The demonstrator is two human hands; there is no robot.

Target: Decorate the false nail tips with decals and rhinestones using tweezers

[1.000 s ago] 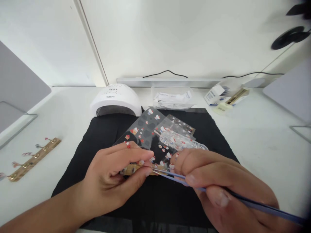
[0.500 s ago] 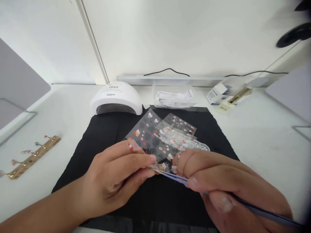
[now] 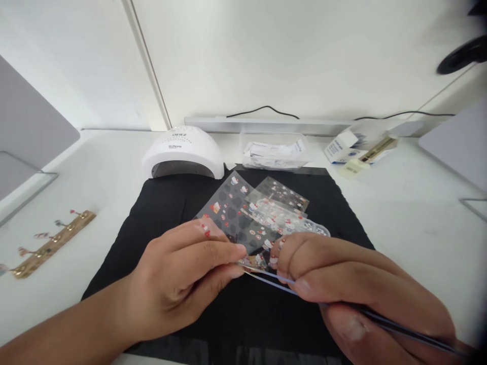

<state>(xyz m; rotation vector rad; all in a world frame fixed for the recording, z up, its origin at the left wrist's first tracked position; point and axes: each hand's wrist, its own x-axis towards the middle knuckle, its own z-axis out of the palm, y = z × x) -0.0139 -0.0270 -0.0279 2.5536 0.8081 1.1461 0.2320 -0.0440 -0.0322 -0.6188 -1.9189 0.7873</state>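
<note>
My left hand (image 3: 190, 279) pinches the near corner of a clear sticker sheet (image 3: 228, 203) printed with small red and white cartoon figures. Blue tweezers (image 3: 276, 281) lie in my right hand (image 3: 365, 289), their tips reaching the sheet's edge beside my left fingertips. The tweezer arms stand a little apart, and whether anything sits at the tips is too small to tell. Beyond my right fingers lie a smaller clear sticker sheet (image 3: 279, 190) and a clear case (image 3: 317, 228) with small pieces in it, partly covered by sheets and fingers.
A black cloth (image 3: 160, 228) covers the middle of the white table. Behind it stand a white nail lamp (image 3: 186, 147), a clear tub (image 3: 272, 157) of white packets, and a small box (image 3: 338, 147) beside a bottle (image 3: 353, 166). A wooden stand (image 3: 57, 246) carries decorated nail tips at left.
The tweezer arms have spread slightly farther apart at the sheet's edge. My left hand keeps its pinch, almost unmoved.
</note>
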